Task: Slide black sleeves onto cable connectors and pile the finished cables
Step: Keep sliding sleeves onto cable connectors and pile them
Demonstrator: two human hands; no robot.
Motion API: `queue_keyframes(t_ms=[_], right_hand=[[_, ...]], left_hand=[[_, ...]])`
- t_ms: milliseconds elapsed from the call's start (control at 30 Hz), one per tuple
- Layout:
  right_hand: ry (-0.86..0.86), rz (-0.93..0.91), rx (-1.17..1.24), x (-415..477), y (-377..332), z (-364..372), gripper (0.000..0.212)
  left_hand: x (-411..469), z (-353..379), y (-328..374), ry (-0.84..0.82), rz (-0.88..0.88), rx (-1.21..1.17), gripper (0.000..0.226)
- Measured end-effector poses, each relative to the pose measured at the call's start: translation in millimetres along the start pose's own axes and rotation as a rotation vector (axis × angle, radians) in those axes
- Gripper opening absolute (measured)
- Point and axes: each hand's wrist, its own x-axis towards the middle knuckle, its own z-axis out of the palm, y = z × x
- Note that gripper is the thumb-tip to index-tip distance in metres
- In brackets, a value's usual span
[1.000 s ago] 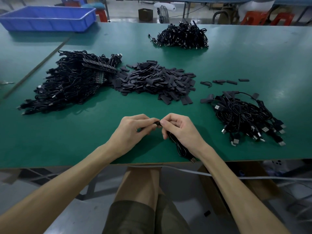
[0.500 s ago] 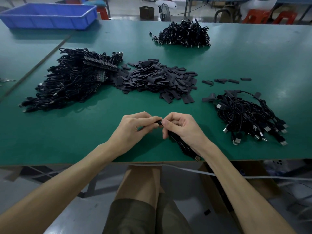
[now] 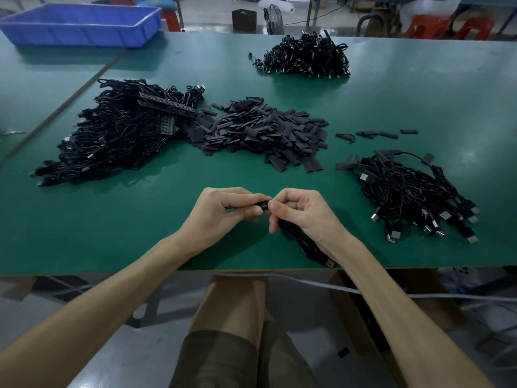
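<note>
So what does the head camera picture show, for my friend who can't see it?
A left hand and right hand pinch one end of a black cable over a green table. Behind lie a heap of black sleeves and cable piles: a left pile, a right pile, a far pile.

Short black sleeve (image 3: 263,205) at the bundled black cable (image 3: 305,245) end.

Factory workshop; green bench (image 3: 419,107); cable piles (image 3: 117,135).
</note>
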Motion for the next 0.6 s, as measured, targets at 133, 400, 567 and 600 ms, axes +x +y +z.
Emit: queue_keyframes(t_ms=[133,400,567,600], right_hand=[[-0.004,-0.002,0.0,1.1,0.6,0.3,0.022],[0.0,-0.011,-0.02,4.0,5.6,2.7,0.021],[0.015,-0.019,-0.035,4.8,6.3,4.0,0.017],[0.019,-0.023,-0.044,4.7,6.3,4.3,0.017]], left_hand=[[1.0,-1.7,-1.8,-0.025,-0.042,-0.075,0.027],[8.3,-4.9,-8.3,-0.11,-0.228,-0.339,0.021],[9.2,-6.4,-11.5,-0.137,-0.282,-0.355,0.017],[9.5,-6.8,-12.1,-0.143,-0.287,-0.355,0.017]])
